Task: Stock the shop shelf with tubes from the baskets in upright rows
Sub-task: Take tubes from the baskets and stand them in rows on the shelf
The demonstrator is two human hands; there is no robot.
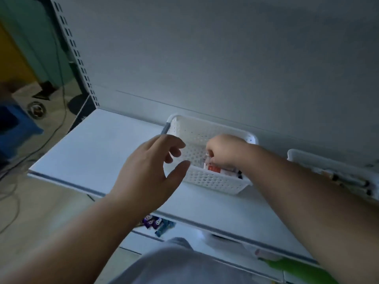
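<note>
— What do we see of ourselves here?

— Two bare forearms, no sleeves reaching into view, no watch or bracelet showing on either wrist.

— And the hands?

— Our left hand [150, 168] and our right hand [224, 151] are both bare, without gloves, and we can make out no rings.

— Anything worn lower down?

— At the bottom edge we see plain light grey cloth [180, 263], soft and blurred; which garment it is we cannot tell.

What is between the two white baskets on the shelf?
In the head view, the right forearm crosses the gap between the white basket and the second basket; beneath it only bare shelf shows.
</note>
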